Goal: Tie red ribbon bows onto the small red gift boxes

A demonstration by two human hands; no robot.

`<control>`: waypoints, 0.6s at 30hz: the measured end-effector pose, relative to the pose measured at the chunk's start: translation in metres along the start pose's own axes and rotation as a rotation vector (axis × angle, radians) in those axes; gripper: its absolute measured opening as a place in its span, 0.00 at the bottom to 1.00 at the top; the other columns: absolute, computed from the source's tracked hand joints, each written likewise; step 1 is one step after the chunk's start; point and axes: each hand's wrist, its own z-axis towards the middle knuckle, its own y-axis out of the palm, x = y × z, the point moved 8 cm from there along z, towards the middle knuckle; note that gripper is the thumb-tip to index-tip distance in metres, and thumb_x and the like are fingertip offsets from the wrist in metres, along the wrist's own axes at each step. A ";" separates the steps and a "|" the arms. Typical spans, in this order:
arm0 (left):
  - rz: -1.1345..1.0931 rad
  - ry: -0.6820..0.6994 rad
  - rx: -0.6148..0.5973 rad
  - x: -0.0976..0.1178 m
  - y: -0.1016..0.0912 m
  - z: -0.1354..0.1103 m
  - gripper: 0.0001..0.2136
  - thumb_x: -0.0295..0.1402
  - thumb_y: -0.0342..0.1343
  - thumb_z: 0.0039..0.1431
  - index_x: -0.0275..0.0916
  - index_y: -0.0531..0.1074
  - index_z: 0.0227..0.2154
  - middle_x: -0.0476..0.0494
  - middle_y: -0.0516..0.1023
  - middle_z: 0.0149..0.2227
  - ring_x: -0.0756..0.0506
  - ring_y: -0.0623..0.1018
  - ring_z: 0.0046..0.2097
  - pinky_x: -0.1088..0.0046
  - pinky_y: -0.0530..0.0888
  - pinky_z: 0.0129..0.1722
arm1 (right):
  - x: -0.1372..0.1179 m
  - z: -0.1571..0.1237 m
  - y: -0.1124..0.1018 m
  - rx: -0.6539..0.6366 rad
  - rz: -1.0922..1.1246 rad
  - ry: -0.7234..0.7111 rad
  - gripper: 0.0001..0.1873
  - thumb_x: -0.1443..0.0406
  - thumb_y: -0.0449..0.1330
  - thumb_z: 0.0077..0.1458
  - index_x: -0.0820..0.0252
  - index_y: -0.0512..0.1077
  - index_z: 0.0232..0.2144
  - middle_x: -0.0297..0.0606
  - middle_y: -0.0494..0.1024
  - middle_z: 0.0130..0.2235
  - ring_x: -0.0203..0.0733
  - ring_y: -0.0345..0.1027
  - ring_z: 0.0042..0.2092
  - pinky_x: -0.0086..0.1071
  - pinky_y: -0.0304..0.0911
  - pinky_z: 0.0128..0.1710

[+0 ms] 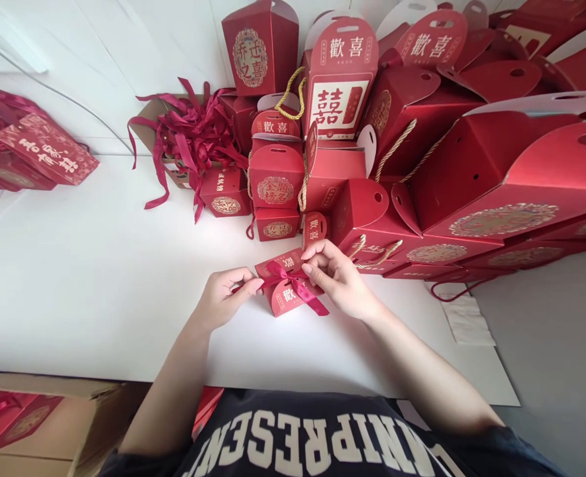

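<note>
Ribboned box [279,302] rests well inside the front table edge [273,385].

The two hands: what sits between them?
In the head view, a small red box with a ribbon bow lies between the left hand and the right hand.

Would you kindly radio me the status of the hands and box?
Left hand pinching ribbon. Right hand at ribbon's other side, grip unclear. Small red box on table, ribbon bowed across it. Stacked boxes close beyond.
</note>
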 end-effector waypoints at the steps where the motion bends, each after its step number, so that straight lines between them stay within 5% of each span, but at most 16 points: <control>1: 0.015 -0.006 0.005 0.001 0.001 0.000 0.15 0.42 0.57 0.61 0.36 0.70 0.24 0.47 0.75 0.27 0.49 0.73 0.31 0.73 0.69 0.32 | -0.001 0.001 0.000 -0.005 -0.020 -0.004 0.07 0.61 0.58 0.64 0.57 0.65 0.41 0.26 0.64 0.27 0.30 0.56 0.26 0.27 0.55 0.27; 7: 0.098 0.019 -0.044 0.015 0.009 0.000 0.14 0.39 0.60 0.58 0.36 0.69 0.22 0.48 0.75 0.25 0.50 0.71 0.28 0.74 0.67 0.30 | -0.010 0.001 0.004 -0.079 -0.145 -0.011 0.09 0.64 0.60 0.61 0.56 0.65 0.43 0.26 0.65 0.26 0.32 0.59 0.27 0.28 0.58 0.30; 15: 0.205 0.022 -0.167 0.029 0.009 -0.003 0.14 0.38 0.54 0.62 0.38 0.67 0.23 0.50 0.72 0.24 0.51 0.69 0.26 0.75 0.64 0.25 | -0.004 0.003 0.001 0.024 -0.364 -0.051 0.06 0.65 0.57 0.62 0.55 0.64 0.41 0.26 0.69 0.28 0.31 0.55 0.24 0.27 0.54 0.26; 18: 0.301 0.165 -0.088 0.049 -0.006 0.001 0.04 0.32 0.57 0.60 0.39 0.69 0.31 0.51 0.71 0.29 0.50 0.70 0.31 0.73 0.68 0.33 | -0.001 0.004 0.002 0.005 -0.400 -0.016 0.04 0.64 0.57 0.61 0.55 0.66 0.40 0.26 0.68 0.27 0.31 0.53 0.24 0.27 0.53 0.25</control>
